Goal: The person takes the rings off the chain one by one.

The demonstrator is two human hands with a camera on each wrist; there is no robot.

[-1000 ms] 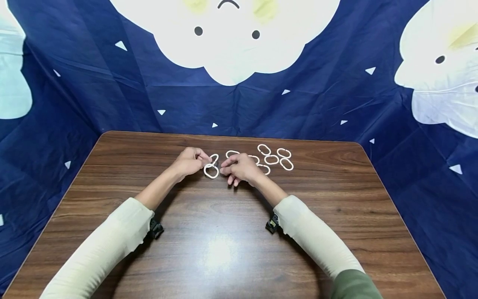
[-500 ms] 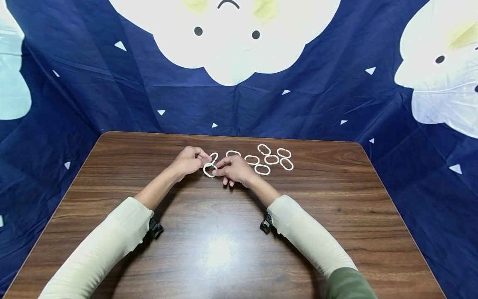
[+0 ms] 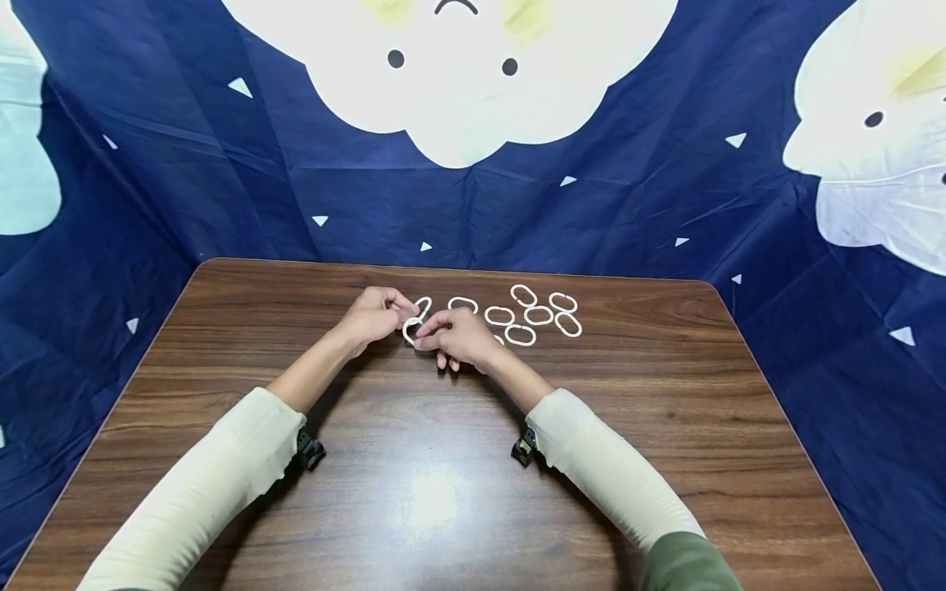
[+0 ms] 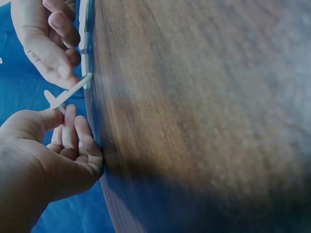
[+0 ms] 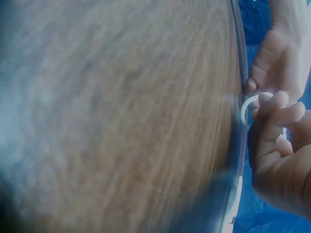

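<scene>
My left hand (image 3: 377, 316) pinches an oval white plastic link (image 3: 424, 304) above the far part of the table. Hooked through it is a second white link (image 3: 406, 332), its near end hanging lower. My right hand (image 3: 456, 338) pinches this second link's right side between thumb and forefinger, the other fingers loosely bent below. In the left wrist view the two links cross, one link (image 4: 75, 90) slanting between both hands (image 4: 46, 155). The right wrist view has a curved part of a link (image 5: 244, 110) beside my fingertips; the rest lies hidden behind the fingers.
Several loose white links (image 3: 538, 315) lie on the brown wooden table (image 3: 628, 394) right of my hands, some touching. Another link (image 3: 462, 304) lies just behind my right hand. A blue cloth (image 3: 473, 213) with white clouds hangs beyond the table's far edge.
My right hand has moved left from beside the hanging link and taken hold of it. More of the loose links now show behind it. The left hand has barely moved.
</scene>
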